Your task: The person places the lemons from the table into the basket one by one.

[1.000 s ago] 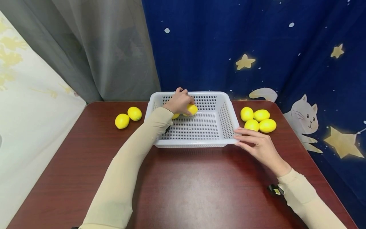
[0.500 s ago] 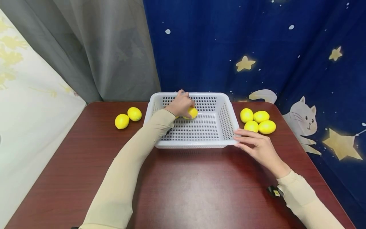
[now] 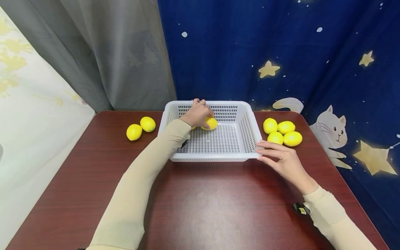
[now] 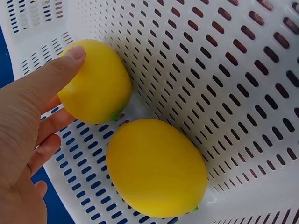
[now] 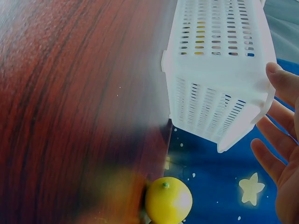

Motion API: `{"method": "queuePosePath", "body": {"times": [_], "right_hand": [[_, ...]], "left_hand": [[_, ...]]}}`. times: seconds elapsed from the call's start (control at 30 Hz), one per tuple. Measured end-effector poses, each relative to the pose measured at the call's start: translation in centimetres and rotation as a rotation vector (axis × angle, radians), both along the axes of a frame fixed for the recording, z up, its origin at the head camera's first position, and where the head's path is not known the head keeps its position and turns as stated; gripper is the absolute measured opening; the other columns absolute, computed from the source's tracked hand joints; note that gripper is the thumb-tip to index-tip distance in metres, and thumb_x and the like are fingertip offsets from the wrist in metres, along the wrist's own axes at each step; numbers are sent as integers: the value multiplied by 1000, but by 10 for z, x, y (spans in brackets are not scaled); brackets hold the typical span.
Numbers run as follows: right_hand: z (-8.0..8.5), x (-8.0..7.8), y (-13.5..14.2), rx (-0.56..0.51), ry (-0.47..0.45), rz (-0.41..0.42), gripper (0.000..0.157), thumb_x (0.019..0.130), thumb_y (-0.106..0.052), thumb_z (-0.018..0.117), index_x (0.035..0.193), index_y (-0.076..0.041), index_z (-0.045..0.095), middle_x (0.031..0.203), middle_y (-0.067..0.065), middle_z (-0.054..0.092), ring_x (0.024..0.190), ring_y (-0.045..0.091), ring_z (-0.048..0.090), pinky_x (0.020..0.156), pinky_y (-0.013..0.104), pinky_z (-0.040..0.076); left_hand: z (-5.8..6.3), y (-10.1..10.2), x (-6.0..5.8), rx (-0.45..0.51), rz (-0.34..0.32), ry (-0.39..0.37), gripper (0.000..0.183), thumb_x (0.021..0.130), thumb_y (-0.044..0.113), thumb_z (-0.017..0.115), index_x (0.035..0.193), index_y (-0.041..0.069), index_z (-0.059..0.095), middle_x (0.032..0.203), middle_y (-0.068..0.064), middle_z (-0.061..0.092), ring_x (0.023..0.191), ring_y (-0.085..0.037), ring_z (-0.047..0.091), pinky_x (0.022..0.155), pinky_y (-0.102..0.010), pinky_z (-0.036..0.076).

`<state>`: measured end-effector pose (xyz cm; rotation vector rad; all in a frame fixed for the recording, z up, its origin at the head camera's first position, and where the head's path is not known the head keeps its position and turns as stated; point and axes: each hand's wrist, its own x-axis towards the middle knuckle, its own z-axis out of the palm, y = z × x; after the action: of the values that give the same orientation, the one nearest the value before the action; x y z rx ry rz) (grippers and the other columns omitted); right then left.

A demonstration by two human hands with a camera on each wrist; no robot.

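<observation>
A white perforated plastic basket [image 3: 215, 157] stands at the back middle of the table. Inside it, my left hand [image 3: 197, 114] holds a yellow lemon [image 3: 211, 123] between thumb and fingers, low near the basket floor. Beside that lemon lies a second lemon [image 4: 156, 168] against the perforated wall, mostly hidden by the hand in the head view. My right hand [image 3: 282, 159] pinches the basket's rim at its front right corner; in the right wrist view the thumb [image 5: 282, 79] is on one side of the rim and the fingers are on the other.
Two lemons [image 3: 134, 132] sit on the table left of the basket. A cluster of several lemons [image 3: 285, 127] lies to its right, close to the right hand. Grey and blue curtains [image 3: 215, 52] hang right behind the table's back edge.
My left hand has lowered slightly into the basket with its lemon over the first half second, covering more of the second lemon. The right hand stays on the rim.
</observation>
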<state>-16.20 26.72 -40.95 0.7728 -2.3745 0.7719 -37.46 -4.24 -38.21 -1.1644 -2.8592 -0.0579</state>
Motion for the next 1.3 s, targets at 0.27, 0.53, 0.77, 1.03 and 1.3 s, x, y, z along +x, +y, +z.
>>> {"method": "queuePosePath", "body": {"times": [0.27,0.53,0.77,1.03,1.3], "right_hand": [[0,0,-1,-2,12,6,48,62,-3,89,107,-14,78,114,5,75,114,8,65,103,3,36],[-1,0,0,-5,3,12,47,62,-3,89,107,-14,78,115,5,75,116,3,64,103,3,36],[-1,1,0,-7,1,8,48,62,-3,89,107,-14,79,114,5,75,116,4,64,103,3,36],[-1,1,0,-13,3,14,47,61,-2,90,106,-13,79,113,6,75,116,5,64,103,3,37],[1,0,0,-18,-7,16,49,62,-2,89,108,-14,78,114,7,75,119,-5,60,102,3,37]], "left_hand": [[-2,-2,0,36,9,3,47,72,40,87,112,20,74,109,4,73,100,-19,42,105,-51,20],[-2,-4,0,43,8,-7,47,72,40,87,113,20,74,107,5,73,100,-18,42,108,-53,18],[3,-3,2,48,24,-32,48,76,43,84,117,21,73,112,7,73,103,-17,43,113,-55,15],[26,-5,12,108,42,-68,48,80,43,80,121,20,71,122,4,70,111,-18,45,117,-56,11],[48,-14,16,168,71,-37,45,83,44,77,122,22,69,124,5,68,118,-18,47,120,-56,9]]}}
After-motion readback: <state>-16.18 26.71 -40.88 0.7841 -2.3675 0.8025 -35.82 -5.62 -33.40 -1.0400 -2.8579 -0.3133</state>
